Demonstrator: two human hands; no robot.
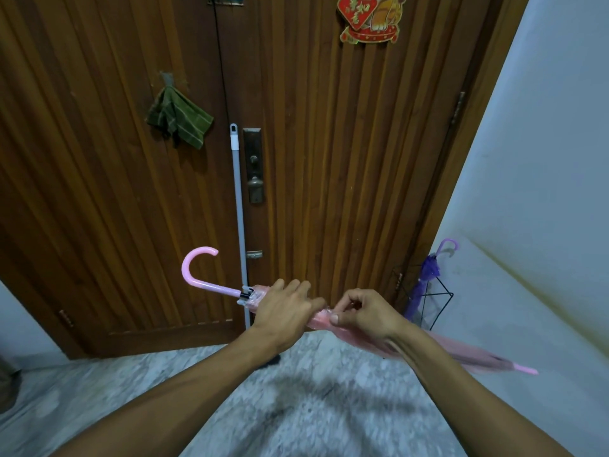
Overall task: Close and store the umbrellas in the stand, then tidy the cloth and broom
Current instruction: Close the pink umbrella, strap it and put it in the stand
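Note:
A folded pink umbrella (461, 352) lies almost level in front of me, its hooked handle to the left and its tip to the lower right. My left hand (285, 311) wraps the folded canopy just below the handle. My right hand (361, 313) pinches the canopy near its middle. A folded purple umbrella (428, 272) stands in the black wire stand (438, 301) in the right corner. A green striped cloth (178, 118) hangs on a hook on the door. The grey broom handle (239, 206) leans upright against the door; its head is hidden.
A brown wooden double door (329, 159) with a lock plate fills the view ahead. A white wall (543, 192) rises on the right. Grey speckled floor (296, 407) spreads below my arms. A red decoration hangs at the door's top.

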